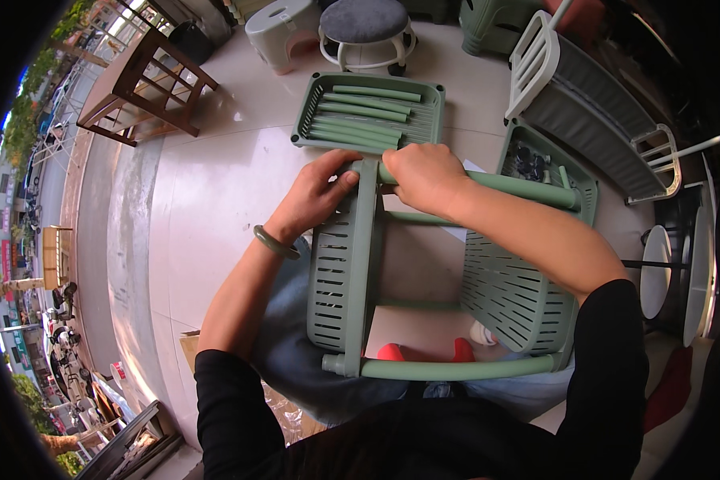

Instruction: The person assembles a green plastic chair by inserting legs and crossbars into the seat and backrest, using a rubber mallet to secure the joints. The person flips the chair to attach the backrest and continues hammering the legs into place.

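A partly assembled green plastic storage rack lies on its side across my lap. Its left slotted basket (328, 280) and right slotted basket (512, 296) are joined by green tubes. My right hand (424, 180) is wrapped round the far tube (528, 189), close to where it meets the left basket's corner. At that same corner, my left hand (320, 192) grips the basket's edge, thumb on the near side and fingers partly hidden behind it. The near tube (456, 370) runs along the rack's side closest to my body.
Beyond the rack, a green tray (438, 116) on the tiled floor holds several loose tubes (368, 116). Another tray (590, 204) to the right contains small dark parts. A round grey stool (364, 20), a folded grey chair (592, 104) and a wooden table (124, 72) stand around.
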A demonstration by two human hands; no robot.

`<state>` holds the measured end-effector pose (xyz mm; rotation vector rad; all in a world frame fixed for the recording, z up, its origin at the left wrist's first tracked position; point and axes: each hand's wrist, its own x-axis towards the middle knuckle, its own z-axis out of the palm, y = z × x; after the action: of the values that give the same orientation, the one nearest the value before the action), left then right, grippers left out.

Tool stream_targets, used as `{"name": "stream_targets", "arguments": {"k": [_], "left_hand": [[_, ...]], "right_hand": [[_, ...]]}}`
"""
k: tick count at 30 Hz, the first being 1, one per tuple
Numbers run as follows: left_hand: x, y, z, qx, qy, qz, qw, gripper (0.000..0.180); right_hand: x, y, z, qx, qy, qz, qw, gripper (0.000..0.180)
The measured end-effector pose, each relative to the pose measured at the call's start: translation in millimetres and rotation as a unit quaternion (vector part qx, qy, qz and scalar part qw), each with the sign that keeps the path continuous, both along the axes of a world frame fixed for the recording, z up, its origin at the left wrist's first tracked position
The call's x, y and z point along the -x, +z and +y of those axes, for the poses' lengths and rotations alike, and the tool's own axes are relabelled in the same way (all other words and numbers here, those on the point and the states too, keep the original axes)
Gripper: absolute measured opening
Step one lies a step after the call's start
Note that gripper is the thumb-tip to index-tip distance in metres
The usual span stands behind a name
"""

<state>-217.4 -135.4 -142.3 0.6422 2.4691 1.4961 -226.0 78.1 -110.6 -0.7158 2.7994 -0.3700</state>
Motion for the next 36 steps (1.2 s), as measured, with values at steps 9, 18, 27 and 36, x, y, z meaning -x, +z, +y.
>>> {"name": "stream_targets", "arguments": {"k": [9,18,27,36], "left_hand": [[-4,-11,3,-0.051,0.033,-0.068,0.996,0.037],[-131,-6,-51,-0.080,0.083,-0.390,0.914,0.077],[-155,61,-15,-0.032,0.116,-0.250,0.961,0.058],[-143,144,87,0.159,0.017,0.071,0.985,0.077]], "right_hand": [[14,2,9,0.057,0.030,-0.086,0.994,0.052],[-160,21,192,0.214,-0.444,0.123,0.862,0.063],[-216,4,213,0.540,-0.438,-0.207,0.688,0.050],[-189,-146,252,0.577,-0.481,-0.272,0.602,0.052]]}}
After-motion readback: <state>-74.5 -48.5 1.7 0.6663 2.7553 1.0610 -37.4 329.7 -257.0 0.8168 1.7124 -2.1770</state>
